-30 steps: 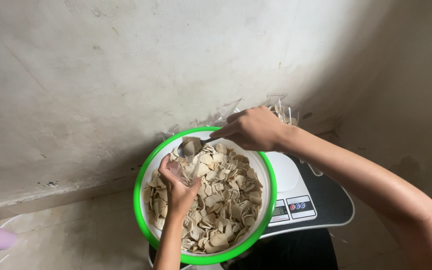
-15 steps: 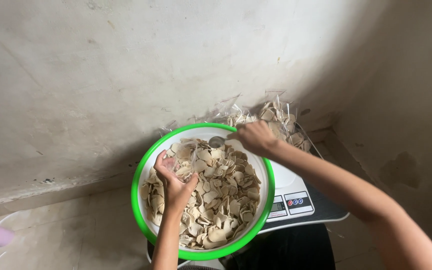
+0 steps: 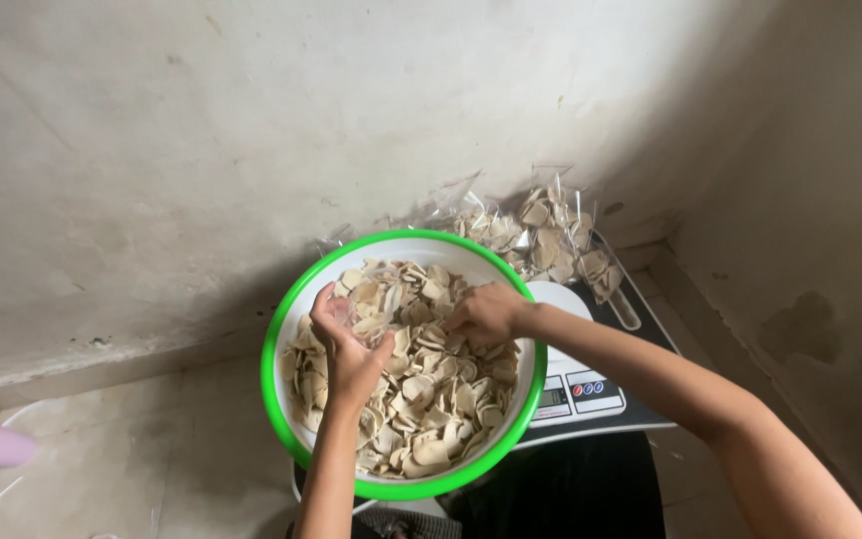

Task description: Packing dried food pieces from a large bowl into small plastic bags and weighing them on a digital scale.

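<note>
Our left hand (image 3: 351, 344) grips a small clear bag (image 3: 369, 317); our right hand (image 3: 486, 314) pinches chips (image 3: 421, 389) in the green-rimmed bowl (image 3: 281, 329). A loosely held bag could spill chips.

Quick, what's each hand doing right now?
Left hand: curled around a small clear bag over the bowl.
Right hand: closed on chips.

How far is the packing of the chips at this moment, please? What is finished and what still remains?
Done: several filled clear bags lie against the wall behind the scale. In hand: the left hand holds a small clear bag open over the bowl, while the right hand gathers chips beside it. Left: the bowl looks mostly full, so many portions probably remain.
</note>
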